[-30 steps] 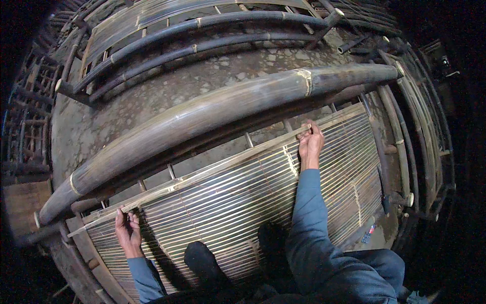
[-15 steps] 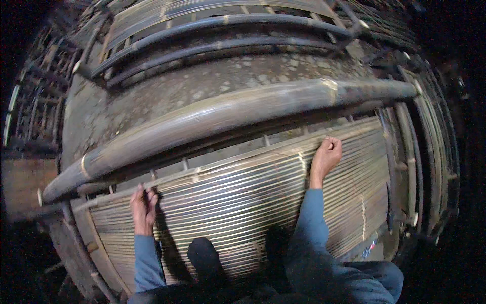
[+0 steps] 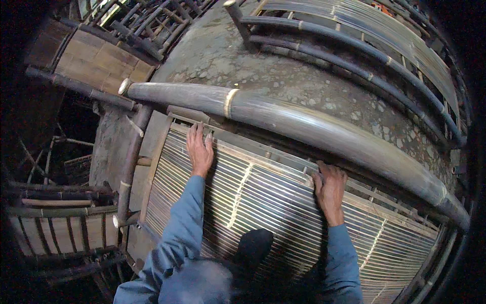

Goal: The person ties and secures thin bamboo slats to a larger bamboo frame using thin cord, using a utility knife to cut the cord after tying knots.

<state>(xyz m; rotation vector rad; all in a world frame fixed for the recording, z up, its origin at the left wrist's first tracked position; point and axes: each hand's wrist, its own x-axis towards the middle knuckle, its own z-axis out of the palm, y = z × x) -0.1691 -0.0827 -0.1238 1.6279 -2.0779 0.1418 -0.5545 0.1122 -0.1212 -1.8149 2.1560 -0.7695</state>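
A slatted bamboo panel (image 3: pixel 283 202) of thin parallel strips, tied across with pale lashings, lies in front of me. My left hand (image 3: pixel 201 152) rests near its far left corner, fingers stretched and slightly apart on the edge strip. Farther right along that far edge, my right hand (image 3: pixel 331 192) has its fingers curled over the rim and its thumb on the near side, closed on it. Just beyond the panel runs a thick bamboo pole (image 3: pixel 293 119), which neither hand visibly touches. A dark-covered foot or knee (image 3: pixel 255 243) is over the panel between my arms.
Another bamboo bench (image 3: pixel 364 17) with a slatted top stands at the far right. Stony ground (image 3: pixel 304 81) lies between it and the pole. At the left are a bamboo leg post (image 3: pixel 134 167), a woven panel (image 3: pixel 96 61) and a slatted frame (image 3: pixel 66 233). More bamboo frames are stacked behind.
My view has turned, so the panel and pole now slope down to the right. The left hand's fingers have stretched out over the edge; the right hand has gone from a raised pinch to the panel's rim.
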